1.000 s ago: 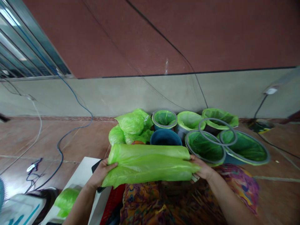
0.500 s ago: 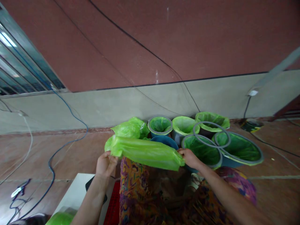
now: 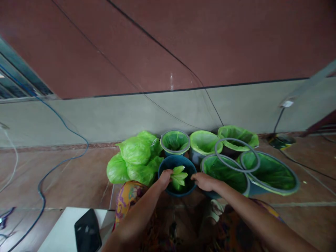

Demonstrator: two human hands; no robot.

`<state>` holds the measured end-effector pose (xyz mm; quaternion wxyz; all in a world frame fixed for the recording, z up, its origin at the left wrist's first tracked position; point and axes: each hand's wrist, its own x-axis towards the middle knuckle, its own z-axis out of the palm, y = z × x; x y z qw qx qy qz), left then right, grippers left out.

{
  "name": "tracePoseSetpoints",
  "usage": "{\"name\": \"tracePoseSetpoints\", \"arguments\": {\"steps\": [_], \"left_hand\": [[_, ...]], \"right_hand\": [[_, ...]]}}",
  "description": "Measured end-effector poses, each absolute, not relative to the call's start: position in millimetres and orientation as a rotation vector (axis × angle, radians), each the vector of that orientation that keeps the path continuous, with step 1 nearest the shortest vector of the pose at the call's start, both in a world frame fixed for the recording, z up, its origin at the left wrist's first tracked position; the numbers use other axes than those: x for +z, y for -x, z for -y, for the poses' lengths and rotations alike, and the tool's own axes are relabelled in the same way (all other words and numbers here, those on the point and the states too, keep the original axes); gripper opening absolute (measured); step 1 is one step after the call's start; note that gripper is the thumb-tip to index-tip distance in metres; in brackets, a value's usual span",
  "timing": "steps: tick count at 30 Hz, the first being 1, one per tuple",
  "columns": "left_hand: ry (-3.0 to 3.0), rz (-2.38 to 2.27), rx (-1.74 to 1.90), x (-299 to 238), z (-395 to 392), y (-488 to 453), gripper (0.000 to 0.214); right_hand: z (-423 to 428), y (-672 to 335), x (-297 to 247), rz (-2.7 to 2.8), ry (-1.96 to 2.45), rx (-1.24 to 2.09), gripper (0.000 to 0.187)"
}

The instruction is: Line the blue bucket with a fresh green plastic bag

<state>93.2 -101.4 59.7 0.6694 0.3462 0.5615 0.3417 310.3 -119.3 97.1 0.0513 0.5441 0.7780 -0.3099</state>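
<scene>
One blue bin (image 3: pixel 176 161) has the left hand (image 3: pixel 164 179) at its left rim and the right hand (image 3: pixel 204 180) at its right. The left fingers are closed on a thin green bag (image 3: pixel 179 177), gripping it at its left end. The right fingers are curled in, their tips just beside the bag and over the edge of the bin; whether they pinch anything cannot be told.

The bag lies within the bin's mouth, bunched narrow near the left fingers and fanning into several pointed, leaf-like folds toward the right. It is pale yellow-green on top and deeper green lower down, where it sinks into shadow. Its lower part is hard to make out against the dark inside.

Puffed green bags (image 3: pixel 135 150) are heaped to the left, and lined bins (image 3: pixel 206 140) stand behind and to the right.
</scene>
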Motion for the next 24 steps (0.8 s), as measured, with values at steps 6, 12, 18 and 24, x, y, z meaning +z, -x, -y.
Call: {"name": "tracePoseSetpoints", "arguments": {"steps": [6,12,18,24], "left_hand": [[-0.616,-1.328,0.702,5,92,-116,0.026],[-0.621,-1.300,0.667,-11,88,-119,0.032],[-0.730,-1.527,0.661,-19,86,-113,0.026],[-0.980,-1.797,0.642,-12,73,-91,0.010]], "right_hand": [[95,-301,91,-2.368,-1.717,-1.008,0.035],[84,-281,44,-2.209,-1.824,-0.812,0.040],[70,-277,54,-2.176,-1.830,-0.680,0.029],[53,-332,96,-2.143,-1.712,-0.706,0.021]]}}
